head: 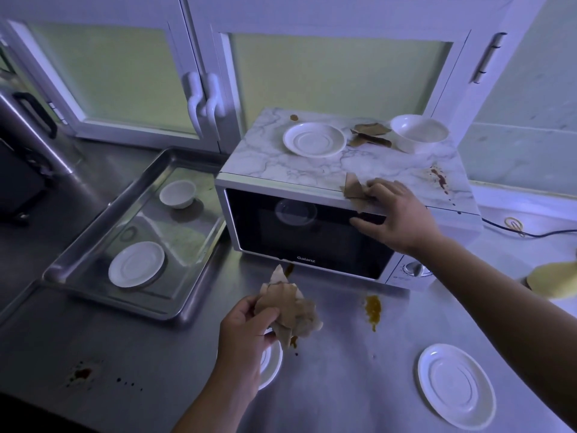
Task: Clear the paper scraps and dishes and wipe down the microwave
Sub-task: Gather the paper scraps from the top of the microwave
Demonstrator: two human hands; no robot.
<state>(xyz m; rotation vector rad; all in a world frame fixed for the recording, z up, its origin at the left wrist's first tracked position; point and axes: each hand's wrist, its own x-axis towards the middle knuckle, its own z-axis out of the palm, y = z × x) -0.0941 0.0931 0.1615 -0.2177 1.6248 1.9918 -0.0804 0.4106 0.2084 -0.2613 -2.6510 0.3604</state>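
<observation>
Your left hand (246, 326), low in the centre of the head view, grips a crumpled bunch of paper scraps (287, 307), fingers and thumb curled round it above the steel counter (343, 385). Part of a half-hidden saucer (271, 364) shows beneath that hand. Your right hand (396, 214) reaches to the front top edge of the microwave (296, 235), right of centre. Its fingers curl onto a single scrap (354, 190) lying at that edge, and the thumb stretches left along the top of the dark door.

On the microwave's marbled top, toward the upper centre, sits a white saucer (313, 139). To its right lie more loose scraps (370, 134), and beyond them a white bowl (418, 132). Red-brown splashes (440, 179) mark the right side of the top.

At the left of the frame a metal tray (93, 242) holds a small bowl (178, 193) at its far end and a tray saucer (136, 264) nearer you. Another plate (456, 385) rests on the counter at lower right. A yellow smear (373, 307) lies just in front of the microwave, and a dark stain (82, 373) sits at lower left. A yellow cloth (552, 282) shows at the right edge.
</observation>
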